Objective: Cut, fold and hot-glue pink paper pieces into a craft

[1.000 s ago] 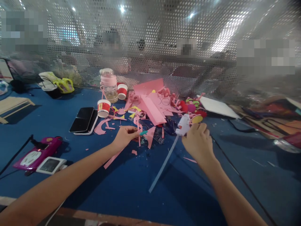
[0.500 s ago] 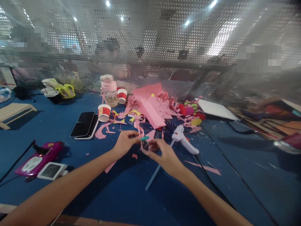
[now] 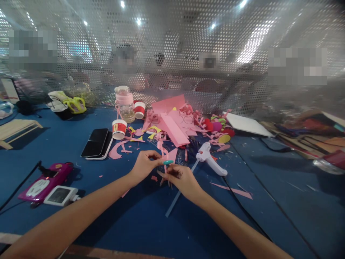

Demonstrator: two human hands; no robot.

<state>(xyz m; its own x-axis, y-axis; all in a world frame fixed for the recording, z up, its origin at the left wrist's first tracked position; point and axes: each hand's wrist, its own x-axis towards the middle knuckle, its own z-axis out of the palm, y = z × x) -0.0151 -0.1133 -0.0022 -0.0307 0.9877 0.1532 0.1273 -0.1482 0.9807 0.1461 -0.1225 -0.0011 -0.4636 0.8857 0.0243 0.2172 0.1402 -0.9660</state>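
My left hand (image 3: 145,165) is closed, its thumb and forefinger pinching a small teal piece (image 3: 168,162). Just right of it, my right hand (image 3: 183,180) has its fingers drawn together on a thin pink strip (image 3: 165,167) below the teal piece. The two hands nearly meet over the blue table. Right beside my right hand lies a white glue gun (image 3: 211,160), a clear glue stick (image 3: 175,203) reaching out of its back end. Pink paper scraps (image 3: 172,154) lie just beyond my fingers.
Pink sheets (image 3: 175,129) are heaped behind the hands. Paper cups (image 3: 119,129) and a clear bottle (image 3: 125,104) stand back left. Phones (image 3: 95,143) and a purple power strip (image 3: 45,183) lie left. A black cord (image 3: 242,205) runs at right, below a white pad (image 3: 246,125).
The teal piece has shifted slightly right and down. My right hand has moved a little left, and its fingers have drawn closer together.
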